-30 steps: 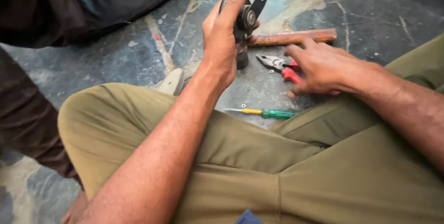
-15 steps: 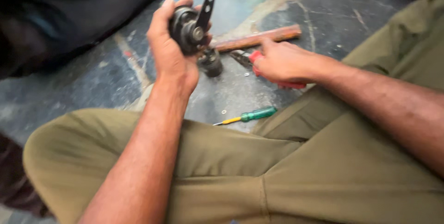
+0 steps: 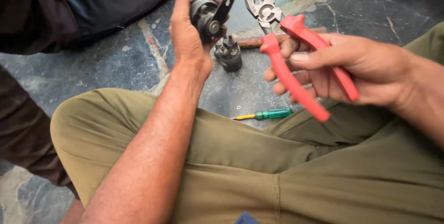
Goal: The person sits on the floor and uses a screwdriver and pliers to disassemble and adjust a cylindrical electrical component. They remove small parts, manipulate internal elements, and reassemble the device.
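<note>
My left hand (image 3: pixel 187 34) is closed around a dark round metal part (image 3: pixel 206 15) with a flat black bracket sticking up from it. My right hand (image 3: pixel 342 69) holds red-handled pliers (image 3: pixel 289 48) raised off the floor, jaws open and pointing up beside the part. A small black cylindrical part (image 3: pixel 230 53) stands on the stone floor just below the held part.
A green and yellow screwdriver (image 3: pixel 266 114) lies on the floor by my crossed legs in olive trousers (image 3: pixel 240 159). A brown rod (image 3: pixel 252 41) lies behind the pliers. A tiny washer (image 3: pixel 238 108) sits near the screwdriver. Another person in dark clothing (image 3: pixel 69 11) sits at the upper left.
My right hand has picked the pliers up off the floor and lifted them beside the held part. My left hand stays on the round part.
</note>
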